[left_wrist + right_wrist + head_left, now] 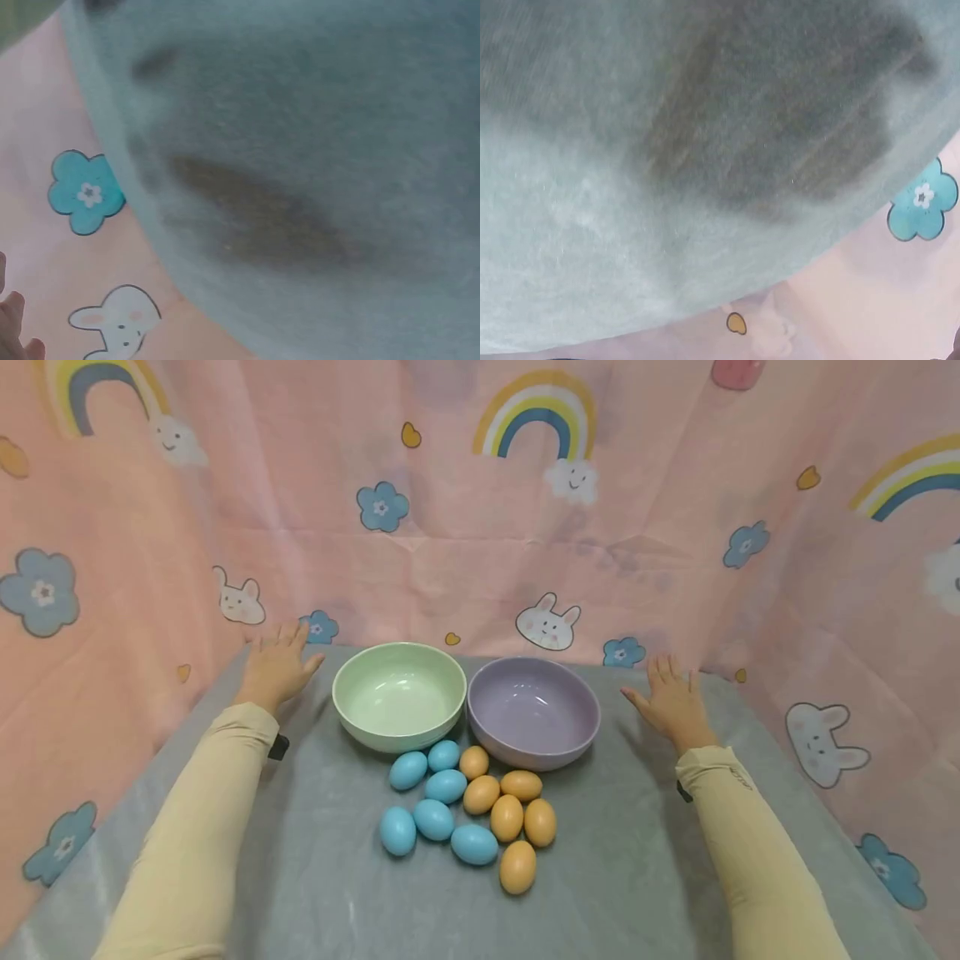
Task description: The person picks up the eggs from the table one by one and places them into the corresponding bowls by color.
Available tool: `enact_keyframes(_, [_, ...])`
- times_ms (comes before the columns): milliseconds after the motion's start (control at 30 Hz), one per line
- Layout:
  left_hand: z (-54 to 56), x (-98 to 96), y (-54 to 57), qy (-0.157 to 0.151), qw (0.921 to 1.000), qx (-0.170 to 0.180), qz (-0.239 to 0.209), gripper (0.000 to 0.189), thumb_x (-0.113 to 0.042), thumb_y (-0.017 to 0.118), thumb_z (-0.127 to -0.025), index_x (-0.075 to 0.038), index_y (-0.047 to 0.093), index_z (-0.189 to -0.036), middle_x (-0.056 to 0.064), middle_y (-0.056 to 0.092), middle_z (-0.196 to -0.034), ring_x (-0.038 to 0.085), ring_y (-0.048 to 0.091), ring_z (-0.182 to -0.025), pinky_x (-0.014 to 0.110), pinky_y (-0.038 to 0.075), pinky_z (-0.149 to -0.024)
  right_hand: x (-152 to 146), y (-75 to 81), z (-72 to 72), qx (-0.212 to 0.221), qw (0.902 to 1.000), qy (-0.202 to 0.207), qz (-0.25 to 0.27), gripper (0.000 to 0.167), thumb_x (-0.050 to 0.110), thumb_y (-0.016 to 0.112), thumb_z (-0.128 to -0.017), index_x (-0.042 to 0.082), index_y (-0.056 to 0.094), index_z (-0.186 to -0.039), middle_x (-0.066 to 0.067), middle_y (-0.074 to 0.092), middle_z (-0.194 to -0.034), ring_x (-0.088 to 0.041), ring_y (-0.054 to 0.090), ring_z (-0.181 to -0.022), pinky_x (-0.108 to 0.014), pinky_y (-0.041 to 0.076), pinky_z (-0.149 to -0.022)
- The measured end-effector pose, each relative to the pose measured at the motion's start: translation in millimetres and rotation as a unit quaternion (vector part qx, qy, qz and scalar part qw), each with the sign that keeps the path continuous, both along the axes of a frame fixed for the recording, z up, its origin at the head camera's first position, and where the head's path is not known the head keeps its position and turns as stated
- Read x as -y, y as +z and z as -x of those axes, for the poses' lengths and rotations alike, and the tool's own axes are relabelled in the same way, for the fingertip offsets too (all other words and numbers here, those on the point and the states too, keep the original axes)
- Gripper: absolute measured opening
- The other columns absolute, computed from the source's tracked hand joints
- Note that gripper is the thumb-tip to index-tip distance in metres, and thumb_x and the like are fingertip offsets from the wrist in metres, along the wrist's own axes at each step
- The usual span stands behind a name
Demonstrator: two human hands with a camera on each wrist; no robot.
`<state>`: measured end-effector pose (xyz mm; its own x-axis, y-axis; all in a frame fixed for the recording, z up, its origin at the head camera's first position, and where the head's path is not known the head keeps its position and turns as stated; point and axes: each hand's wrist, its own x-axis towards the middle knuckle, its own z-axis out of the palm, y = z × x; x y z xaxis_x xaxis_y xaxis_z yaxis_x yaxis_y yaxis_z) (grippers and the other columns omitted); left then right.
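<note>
My left hand [275,668], fingers spread and straight, is at the table's back left, holding nothing. On the other side my right hand [672,703] is likewise spread, to the right of a purple bowl [534,714]. A pale green bowl [399,697] stands beside the purple one, nearer the left hand. Both bowls have nothing in them. In front of the bowls lie several blue eggs [433,820] on the left and several orange eggs [507,818] on the right. The left wrist view catches only a few fingertips [11,322] at its lower left edge.
A grey cloth covers the table [360,910]. Pink curtain [450,568] printed with rainbows, flowers and rabbits hangs along the back and both sides. Dark shadows fall on the cloth under the hands in both wrist views.
</note>
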<state>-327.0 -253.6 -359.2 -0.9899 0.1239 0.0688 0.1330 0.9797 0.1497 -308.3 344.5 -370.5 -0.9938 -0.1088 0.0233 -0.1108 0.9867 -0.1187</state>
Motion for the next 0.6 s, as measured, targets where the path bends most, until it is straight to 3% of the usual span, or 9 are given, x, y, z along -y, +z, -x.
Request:
enact_keyframes(267, [-4.9,1.1,-5.3,-0.002,0.9999,-0.001,-0.012,0.073,-0.040,0.038,-0.106,0.003,0.009,-0.158,0.026,0.008,-0.165,0.050,0.003,-0.151,0.069,-0.001,-0.123,-2.4,-2.3,-3.0,-0.003,1.0000,-0.001,-0.004,0.093,0.062,0.030,-0.102,-0.009,0.001,-0.155,-0.032,-0.002,-0.162,-0.048,-0.005,-0.151,-0.068,-0.009,-0.122])
enact_keyframes(600, [-8.9,-2.3,0.1,-0.008,0.9997,-0.001,-0.023,0.074,-0.041,0.037,-0.106,0.003,0.008,-0.158,0.027,0.008,-0.164,0.050,0.003,-0.151,0.069,0.000,-0.123,-9.8,3.2,-8.0,-0.030,0.9995,0.003,-0.001,0.093,0.059,0.032,-0.103,-0.012,0.002,-0.154,-0.035,0.000,-0.161,-0.050,-0.002,-0.151,-0.071,-0.005,-0.121])
